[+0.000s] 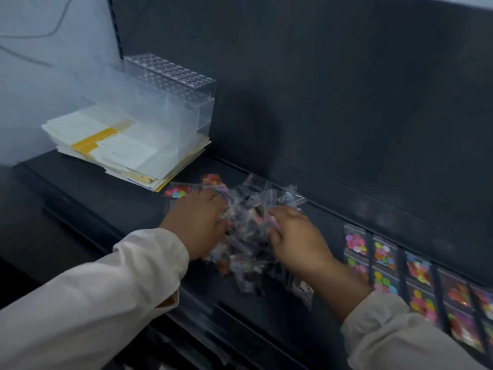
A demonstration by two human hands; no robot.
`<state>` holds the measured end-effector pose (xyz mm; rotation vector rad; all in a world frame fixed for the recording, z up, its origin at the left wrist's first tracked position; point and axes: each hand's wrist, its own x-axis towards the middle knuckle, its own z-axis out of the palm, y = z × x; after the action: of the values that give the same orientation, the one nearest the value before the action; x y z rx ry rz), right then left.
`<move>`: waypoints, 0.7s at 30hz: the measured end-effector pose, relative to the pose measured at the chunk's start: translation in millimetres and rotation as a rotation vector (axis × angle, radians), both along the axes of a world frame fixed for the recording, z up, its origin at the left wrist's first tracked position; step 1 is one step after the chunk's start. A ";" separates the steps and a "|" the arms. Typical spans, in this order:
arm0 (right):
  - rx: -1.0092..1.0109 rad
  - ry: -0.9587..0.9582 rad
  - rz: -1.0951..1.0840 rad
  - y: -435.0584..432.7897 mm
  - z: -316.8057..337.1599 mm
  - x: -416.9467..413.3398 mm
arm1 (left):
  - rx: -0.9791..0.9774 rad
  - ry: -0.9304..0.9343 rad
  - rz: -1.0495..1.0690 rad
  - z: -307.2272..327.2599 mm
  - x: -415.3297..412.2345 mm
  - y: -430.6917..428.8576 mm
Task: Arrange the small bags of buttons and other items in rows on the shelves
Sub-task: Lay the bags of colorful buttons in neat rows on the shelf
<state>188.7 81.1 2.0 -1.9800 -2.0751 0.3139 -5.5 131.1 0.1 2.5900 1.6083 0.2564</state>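
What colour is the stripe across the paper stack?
The stripe on the paper stack is yellow-orange; head view shows it.

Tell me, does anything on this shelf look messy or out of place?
Yes. A loose heap of small bags lies jumbled in the middle of the shelf under the left hand and right hand, unlike the neat rows of button bags to the right. Two stray button bags lie beside the unevenly fanned paper stack.
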 end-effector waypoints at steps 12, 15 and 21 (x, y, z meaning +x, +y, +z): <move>0.166 -0.019 -0.086 64.2 -4.7 -30.1 | -0.194 0.032 0.103 -1.2 -18.4 107.7; 0.152 0.012 0.017 93.2 -1.7 -47.2 | -0.236 0.071 0.116 -6.0 -20.4 110.6; -0.087 0.001 0.187 152.3 -20.8 -82.6 | -0.313 0.138 0.069 -15.1 -37.3 106.9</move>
<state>106.2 233.3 -18.7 -1.8334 -2.2873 0.4482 -42.7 238.0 -15.0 2.3620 1.6299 -0.1626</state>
